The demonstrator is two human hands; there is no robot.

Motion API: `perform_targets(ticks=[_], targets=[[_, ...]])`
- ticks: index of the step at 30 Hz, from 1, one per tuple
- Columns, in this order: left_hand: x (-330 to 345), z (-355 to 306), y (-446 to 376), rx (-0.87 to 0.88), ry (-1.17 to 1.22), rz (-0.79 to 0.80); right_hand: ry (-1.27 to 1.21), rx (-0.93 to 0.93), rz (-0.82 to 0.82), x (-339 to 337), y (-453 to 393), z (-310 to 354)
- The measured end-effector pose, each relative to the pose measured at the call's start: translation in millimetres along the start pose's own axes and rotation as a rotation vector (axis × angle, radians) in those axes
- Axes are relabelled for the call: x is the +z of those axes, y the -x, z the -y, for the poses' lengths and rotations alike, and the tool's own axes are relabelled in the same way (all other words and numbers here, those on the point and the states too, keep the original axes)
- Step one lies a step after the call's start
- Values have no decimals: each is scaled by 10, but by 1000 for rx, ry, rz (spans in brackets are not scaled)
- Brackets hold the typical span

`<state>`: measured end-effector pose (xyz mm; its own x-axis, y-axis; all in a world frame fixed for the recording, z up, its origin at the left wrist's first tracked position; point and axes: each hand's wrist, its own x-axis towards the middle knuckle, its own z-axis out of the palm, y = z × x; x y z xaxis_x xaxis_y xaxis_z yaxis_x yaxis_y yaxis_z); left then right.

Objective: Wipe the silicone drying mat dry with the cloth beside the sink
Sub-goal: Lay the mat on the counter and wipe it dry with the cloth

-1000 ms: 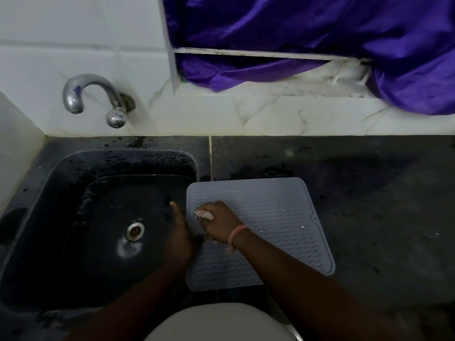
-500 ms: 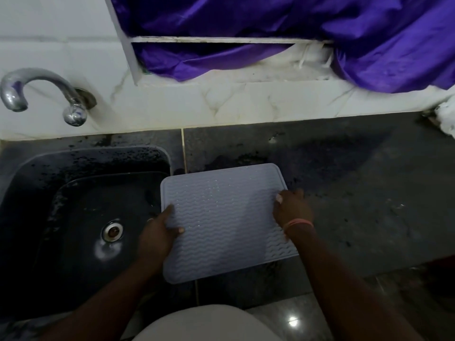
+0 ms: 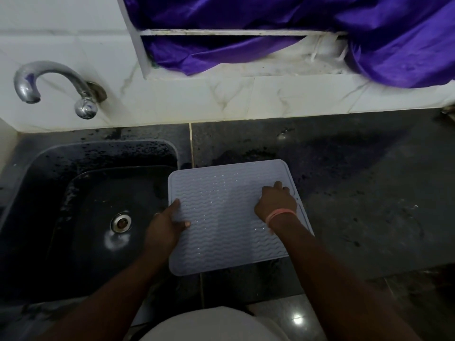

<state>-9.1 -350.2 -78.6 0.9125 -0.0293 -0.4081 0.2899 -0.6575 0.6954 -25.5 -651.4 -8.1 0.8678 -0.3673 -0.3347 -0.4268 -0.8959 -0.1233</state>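
Observation:
The pale grey silicone drying mat, ribbed with wavy lines, lies flat on the dark counter, and its left edge reaches over the sink rim. My left hand grips the mat's left edge, thumb on top and fingers hidden beneath. My right hand, with a pink band at the wrist, rests knuckles-up near the mat's right rim, its fingers curled down onto the mat. What lies under those fingers is hidden. No cloth shows plainly in either hand.
A black sink with a metal drain sits to the left, under a chrome tap on the white tiled wall. Dark speckled countertop stretches right. Purple fabric hangs over the ledge behind.
My right hand has moved from the mat's left part across to its right rim. My left thumb has come onto the mat's left edge. The view shifted slightly.

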Motion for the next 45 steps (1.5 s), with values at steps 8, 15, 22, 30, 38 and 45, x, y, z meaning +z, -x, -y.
perform_targets(ticks=[8, 15, 22, 30, 38, 45], targets=[[-26, -95, 39, 9, -73, 8, 37, -181, 31, 97, 95, 549], [-33, -137, 87, -12, -42, -6, 56, -280, 52, 196, 192, 953], [-80, -151, 164, 32, -23, 3, -11, -377, 118, 292, 294, 1415], [-93, -110, 211, 40, 169, -20, -71, -391, 237, 351, 231, 1790], [-55, -177, 219, 46, 168, -79, -608, -418, 411, 296, 193, 1578], [-68, -156, 144, 76, 163, 6, -930, -153, 78, 204, 251, 597]])
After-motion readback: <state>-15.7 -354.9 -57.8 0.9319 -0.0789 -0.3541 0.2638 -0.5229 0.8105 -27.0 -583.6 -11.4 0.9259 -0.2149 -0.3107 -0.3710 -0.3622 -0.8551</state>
